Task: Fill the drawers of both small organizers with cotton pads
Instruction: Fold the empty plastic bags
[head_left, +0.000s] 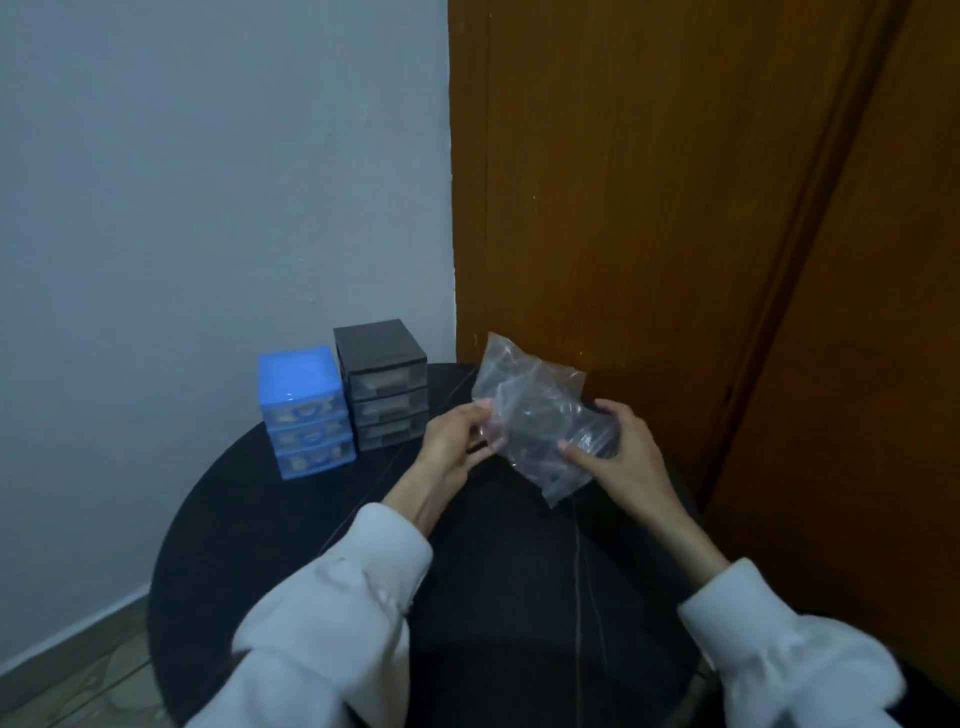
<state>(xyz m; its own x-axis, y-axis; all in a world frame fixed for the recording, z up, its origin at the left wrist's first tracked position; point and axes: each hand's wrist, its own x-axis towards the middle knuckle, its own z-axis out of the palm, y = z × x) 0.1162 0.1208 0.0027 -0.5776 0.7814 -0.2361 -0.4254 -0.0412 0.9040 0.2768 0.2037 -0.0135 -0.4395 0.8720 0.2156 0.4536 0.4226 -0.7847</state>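
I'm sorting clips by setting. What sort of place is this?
Probably a corner of a home room. A small round dark table stands against a plain painted wall, beside a wooden door, and a tiled floor shows below. No shop or workshop fittings are in view.

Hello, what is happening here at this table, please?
A person holds a clear plastic bag above a round dark table, the left hand and the right hand each gripping one side. A blue organizer and a grey organizer stand side by side near the wall, all drawers closed.
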